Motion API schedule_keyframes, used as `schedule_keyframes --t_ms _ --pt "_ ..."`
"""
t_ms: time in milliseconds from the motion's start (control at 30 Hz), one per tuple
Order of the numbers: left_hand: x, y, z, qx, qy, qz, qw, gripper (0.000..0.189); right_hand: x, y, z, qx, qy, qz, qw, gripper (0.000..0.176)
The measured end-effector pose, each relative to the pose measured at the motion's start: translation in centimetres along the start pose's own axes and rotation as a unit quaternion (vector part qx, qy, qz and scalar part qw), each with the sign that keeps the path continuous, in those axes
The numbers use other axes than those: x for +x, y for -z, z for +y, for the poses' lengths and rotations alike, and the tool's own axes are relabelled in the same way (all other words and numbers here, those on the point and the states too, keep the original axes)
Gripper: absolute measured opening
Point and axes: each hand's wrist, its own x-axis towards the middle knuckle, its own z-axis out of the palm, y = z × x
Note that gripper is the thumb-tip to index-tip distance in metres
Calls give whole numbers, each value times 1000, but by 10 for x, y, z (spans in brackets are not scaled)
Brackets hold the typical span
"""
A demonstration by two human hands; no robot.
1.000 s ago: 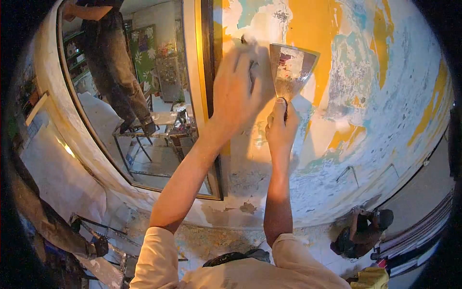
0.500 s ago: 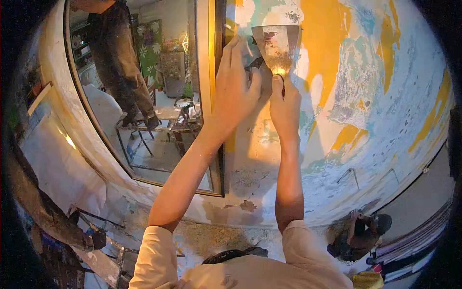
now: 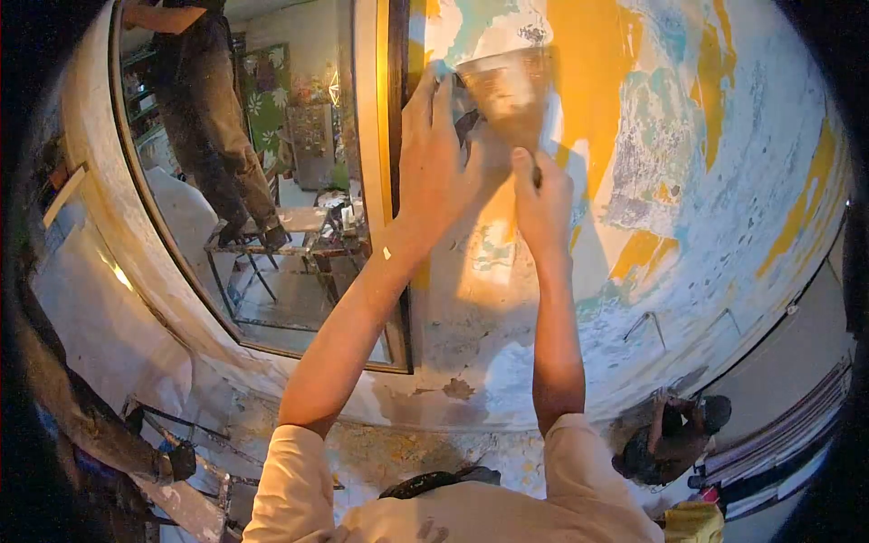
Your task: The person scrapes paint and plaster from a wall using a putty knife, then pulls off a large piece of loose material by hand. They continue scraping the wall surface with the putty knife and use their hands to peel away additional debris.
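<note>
Wrapped round the handle of a wide metal scraper (image 3: 509, 90), my right hand (image 3: 543, 195) holds the tool upright, blade upward, before the wall. The blade is smeared by motion. My left hand (image 3: 436, 163) is raised just left of the scraper, near the mirror's edge, its fingers spread and the tips by the wall. A small dark patch or piece shows between its thumb and fingers; I cannot make out which. The wall (image 3: 602, 118) carries patches of yellow, white and pale green paint. A small pale flake (image 3: 387, 253) lies on my left forearm.
A dark-framed mirror (image 3: 317, 271) on the left reflects a standing person and a table. A person (image 3: 670, 439) crouches at the lower right beside the wall. Another person's leg (image 3: 100, 416) is at the lower left on a scaffold or bench (image 3: 195, 507). A yellow item (image 3: 694, 523) lies lower right.
The scraper blade has tilted to the left and blurred, while my right hand has shifted slightly right and down. The view has moved a little. A pale flake now shows on my left forearm.
</note>
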Motion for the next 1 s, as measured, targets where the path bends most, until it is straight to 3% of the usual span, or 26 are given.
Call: schedule_keyframes --t_ms 133,333,500,567,667,767,867,1000 --pt "-3 4 1 57 -24 -38 997 62 0 1 0 72 -33 85 993 27" --pt "-6 11 3 11 -32 -78 996 45 11 -5 -8 59 5 69 996 27" --pt "-5 23 3 -15 13 -105 994 34 27 11 1 -141 80 38 986 29" --pt "-4 21 -1 2 -6 -93 996 33 30 18 7 -147 102 1 984 31" --pt "-2 15 0 32 -31 -73 996 36 32 39 -17 -92 43 -3 995 32" --pt "-3 11 5 51 -29 -64 996 40 40 35 0 -205 89 -50 973 32" --pt "1 8 6 51 -33 -54 997 47 42 51 -19 -111 90 -24 989 32" --pt "-5 2 8 26 -11 -37 999 45 49 50 -8 -200 89 -53 974 32"
